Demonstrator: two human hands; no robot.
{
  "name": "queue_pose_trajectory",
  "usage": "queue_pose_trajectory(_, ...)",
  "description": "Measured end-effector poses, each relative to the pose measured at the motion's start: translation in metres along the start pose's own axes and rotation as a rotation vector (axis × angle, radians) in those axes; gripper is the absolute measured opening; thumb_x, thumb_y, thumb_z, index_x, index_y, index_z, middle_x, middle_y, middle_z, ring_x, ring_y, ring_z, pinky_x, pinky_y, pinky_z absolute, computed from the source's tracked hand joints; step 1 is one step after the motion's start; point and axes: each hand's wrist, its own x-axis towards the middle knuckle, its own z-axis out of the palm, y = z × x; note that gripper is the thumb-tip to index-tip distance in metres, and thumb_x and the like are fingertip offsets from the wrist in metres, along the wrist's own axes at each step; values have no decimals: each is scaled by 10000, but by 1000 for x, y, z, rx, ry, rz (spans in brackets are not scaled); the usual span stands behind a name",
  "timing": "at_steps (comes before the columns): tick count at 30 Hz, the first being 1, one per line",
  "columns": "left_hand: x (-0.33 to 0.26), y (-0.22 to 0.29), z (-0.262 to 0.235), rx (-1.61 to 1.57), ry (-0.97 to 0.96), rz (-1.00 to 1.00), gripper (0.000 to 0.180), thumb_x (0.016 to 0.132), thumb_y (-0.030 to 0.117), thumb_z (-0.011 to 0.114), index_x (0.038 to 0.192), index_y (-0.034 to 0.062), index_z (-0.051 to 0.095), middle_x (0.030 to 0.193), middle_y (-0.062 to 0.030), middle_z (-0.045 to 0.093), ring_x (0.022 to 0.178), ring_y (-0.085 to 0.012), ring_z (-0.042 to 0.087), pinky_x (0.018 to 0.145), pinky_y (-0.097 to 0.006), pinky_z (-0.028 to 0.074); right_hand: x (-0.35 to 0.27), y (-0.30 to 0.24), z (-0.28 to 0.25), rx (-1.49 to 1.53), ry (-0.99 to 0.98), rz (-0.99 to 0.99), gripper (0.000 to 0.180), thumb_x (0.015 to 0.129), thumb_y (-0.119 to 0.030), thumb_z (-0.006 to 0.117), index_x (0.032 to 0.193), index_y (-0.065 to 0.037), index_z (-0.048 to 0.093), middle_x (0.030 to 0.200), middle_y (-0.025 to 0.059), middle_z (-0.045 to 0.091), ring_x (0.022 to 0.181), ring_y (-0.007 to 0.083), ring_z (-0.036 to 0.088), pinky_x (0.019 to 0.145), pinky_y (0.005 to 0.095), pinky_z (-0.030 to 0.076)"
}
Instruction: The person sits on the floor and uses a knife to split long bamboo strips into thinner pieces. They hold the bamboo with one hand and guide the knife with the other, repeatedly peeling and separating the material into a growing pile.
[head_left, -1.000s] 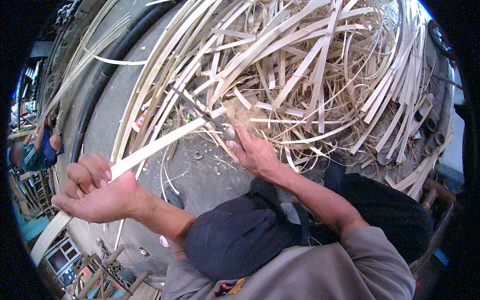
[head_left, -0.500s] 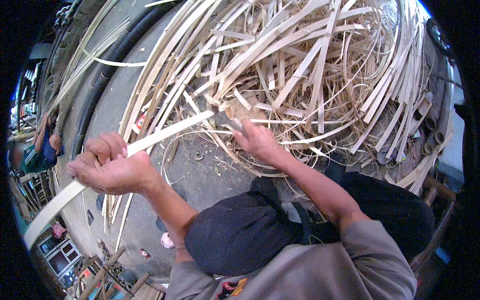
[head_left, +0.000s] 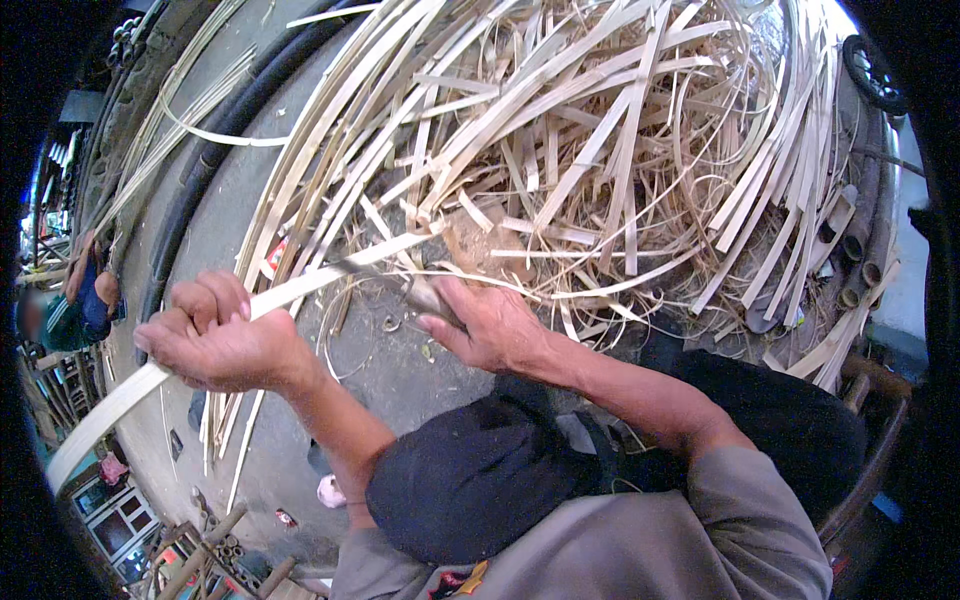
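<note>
As the pale strip (head_left: 305,284) bends away to the lower left of your grip, your left hand (head_left: 222,335) is clenched around it, its straight length running up and right from your fist. Right of that fist, the blurred knife (head_left: 388,279) overlaps the strip; whether they touch is unclear. Your right hand (head_left: 490,325) grasps the knife's handle, the brown block (head_left: 485,245) just beyond it, the tangled heap (head_left: 600,130) farther out.

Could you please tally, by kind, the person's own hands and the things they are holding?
Hands: 2, the left hand and the right hand
Pale flat strip: 1, in the left hand
Knife, somewhat blurred: 1, in the right hand
Total: 4
</note>
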Motion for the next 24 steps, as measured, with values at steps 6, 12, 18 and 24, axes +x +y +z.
queue_pose_trajectory(6, 0, 3, 5, 67, -15, 32, 568, 1049, 494, 384, 624, 164, 204, 498, 21, 192, 419, -90, 192, 409, -263, 134, 4, 12, -1, 14, -53, 512, 466, 990, -437, 523, 1220, -32, 520, 762, 244, 662, 726, 434, 678, 628, 526, 545)
queue_pose_trajectory(12, 1, 3, 9, 107, 29, 7, 564, 1059, 474, 360, 617, 166, 196, 494, 22, 195, 418, -89, 184, 410, -260, 123, -2, 10, 2, -51, -160, 485, 424, 996, -399, 530, 1191, -23, 531, 821, 248, 676, 754, 412, 688, 675, 509, 553)
queue_pose_trajectory(18, 3, -2, 10, 61, 18, 35, 572, 1055, 491, 361, 612, 178, 183, 495, 23, 195, 417, -90, 179, 404, -276, 120, -6, 6, -2, 17, -76, 307, 428, 968, -411, 551, 1114, -9, 558, 909, 286, 679, 863, 454, 678, 783, 546, 539)
queue_pose_trajectory(24, -2, 2, 8, 71, -10, 46, 566, 1054, 470, 384, 613, 173, 192, 504, 20, 211, 424, -83, 183, 411, -261, 115, -6, 17, 2, -84, -54, 555, 431, 1003, -419, 493, 1101, 0, 500, 712, 224, 652, 686, 443, 672, 590, 510, 544)
